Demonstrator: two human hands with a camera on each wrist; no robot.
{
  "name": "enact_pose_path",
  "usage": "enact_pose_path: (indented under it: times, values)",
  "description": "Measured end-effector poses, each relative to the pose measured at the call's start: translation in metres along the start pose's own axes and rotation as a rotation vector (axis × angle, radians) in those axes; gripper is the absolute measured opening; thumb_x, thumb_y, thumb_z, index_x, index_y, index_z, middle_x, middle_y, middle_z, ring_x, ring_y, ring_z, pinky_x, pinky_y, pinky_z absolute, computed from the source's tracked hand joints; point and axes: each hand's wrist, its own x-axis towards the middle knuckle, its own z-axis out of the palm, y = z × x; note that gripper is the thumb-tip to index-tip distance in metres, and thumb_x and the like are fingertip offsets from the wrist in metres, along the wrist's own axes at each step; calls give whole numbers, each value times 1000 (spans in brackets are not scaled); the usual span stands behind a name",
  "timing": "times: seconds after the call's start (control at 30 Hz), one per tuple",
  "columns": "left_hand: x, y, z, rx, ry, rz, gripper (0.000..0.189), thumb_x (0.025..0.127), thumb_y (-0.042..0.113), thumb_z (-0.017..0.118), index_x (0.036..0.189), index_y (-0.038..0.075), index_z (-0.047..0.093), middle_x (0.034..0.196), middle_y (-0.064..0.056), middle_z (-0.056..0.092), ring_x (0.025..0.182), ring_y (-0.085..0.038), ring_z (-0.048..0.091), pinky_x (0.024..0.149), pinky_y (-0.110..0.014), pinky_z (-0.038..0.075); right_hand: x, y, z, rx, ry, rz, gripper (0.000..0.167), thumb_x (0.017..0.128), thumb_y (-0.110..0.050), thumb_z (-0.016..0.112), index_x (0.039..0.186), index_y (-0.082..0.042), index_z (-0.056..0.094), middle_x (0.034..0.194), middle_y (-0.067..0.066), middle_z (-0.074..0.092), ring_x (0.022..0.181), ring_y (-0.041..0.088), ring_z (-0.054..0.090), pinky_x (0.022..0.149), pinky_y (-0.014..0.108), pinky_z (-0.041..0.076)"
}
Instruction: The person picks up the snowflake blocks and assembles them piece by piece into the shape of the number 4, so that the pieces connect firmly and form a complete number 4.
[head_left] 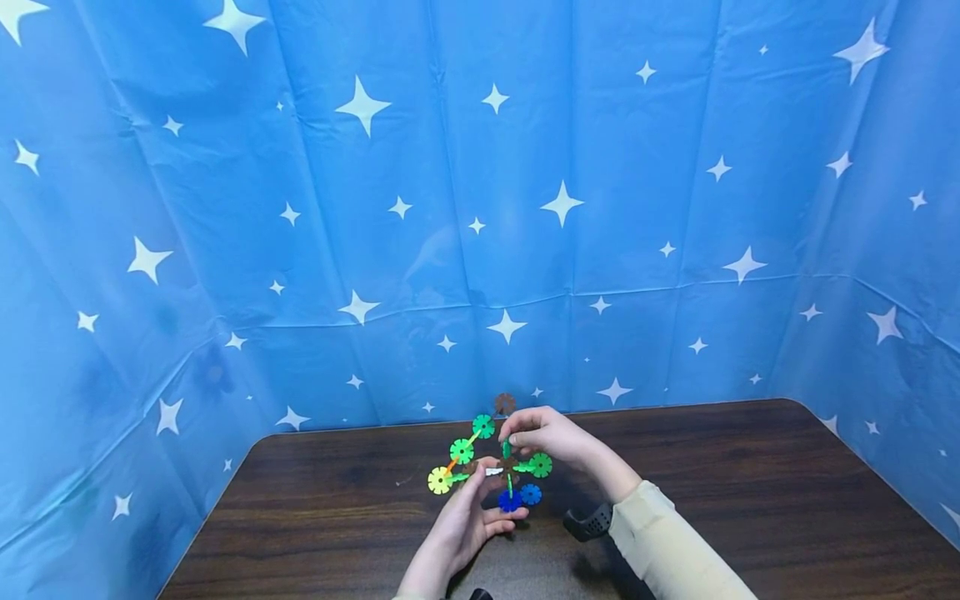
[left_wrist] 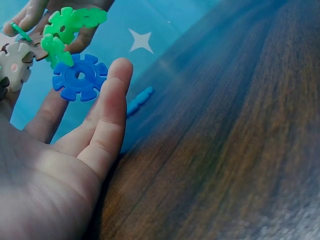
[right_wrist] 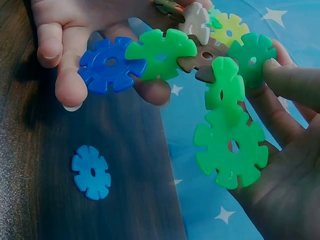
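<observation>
A branching chain of slotted plastic snowflake discs is held above the table between both hands. My left hand (head_left: pixel 467 518), palm turned up, holds the chain by thumb and fingers near a white disc (right_wrist: pixel 196 22), other fingers spread below. My right hand (head_left: pixel 553 437) pinches a dark green disc (right_wrist: pixel 252 59) that meets the brown disc (right_wrist: pixel 204 56) at the branching point. From that brown disc, bright green discs (right_wrist: pixel 231 147) stick out, one leading to a dark blue disc (right_wrist: pixel 111 65). A yellow disc (head_left: pixel 438 480) sits at the chain's left bend.
A lighter blue disc (right_wrist: pixel 91 172) lies loose on the dark wooden table (head_left: pixel 315 517), just beyond the left fingers. A black watch-like band (head_left: pixel 588 523) is at the right wrist. Behind the table hangs a blue curtain (head_left: pixel 420 267) with white stars.
</observation>
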Motion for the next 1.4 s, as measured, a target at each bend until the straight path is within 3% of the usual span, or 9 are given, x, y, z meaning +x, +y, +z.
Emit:
enact_pose_path:
  times: [0.17,0.4,0.6,0.73,0.93,1.4]
  values:
    - [0,1,0,-6,8,-2,39,99,54,43,124,24,42,138,-17,44,101,-37,65,74,-33,53,0,-1,3,-65,30,-14,15,97,-7,57,104,-3,69,109,12,65,90,22,61,80,42,52]
    - [0,0,0,-12,20,-7,39,98,55,45,123,24,43,136,-14,47,100,-37,65,74,-33,54,-12,-1,11,-232,95,-114,21,95,-13,59,114,-10,69,117,6,64,99,23,61,80,40,51]
    - [1,-1,0,-14,8,9,35,100,53,42,121,26,45,131,-10,53,97,-35,67,74,-33,54,-24,5,16,-327,99,-174,47,84,-6,68,129,-19,61,127,-2,57,104,17,61,81,35,50]
    - [1,-1,0,-20,9,10,34,100,53,42,121,27,45,129,-9,54,96,-35,67,73,-33,54,-27,12,19,-387,116,-202,60,80,-6,73,135,-22,55,127,-3,58,103,15,61,71,30,50]
    - [0,-2,0,-32,13,9,35,99,53,44,121,26,44,130,-10,54,96,-35,67,73,-33,54,-27,21,24,-469,166,-242,66,80,-6,78,139,-22,51,125,3,60,98,15,60,53,25,45]
    - [0,-2,-1,-36,19,1,38,97,55,47,120,26,45,132,-10,53,98,-37,66,73,-33,54,-26,23,30,-636,211,-343,65,81,-10,80,138,-21,52,129,-2,59,93,7,60,71,27,51]
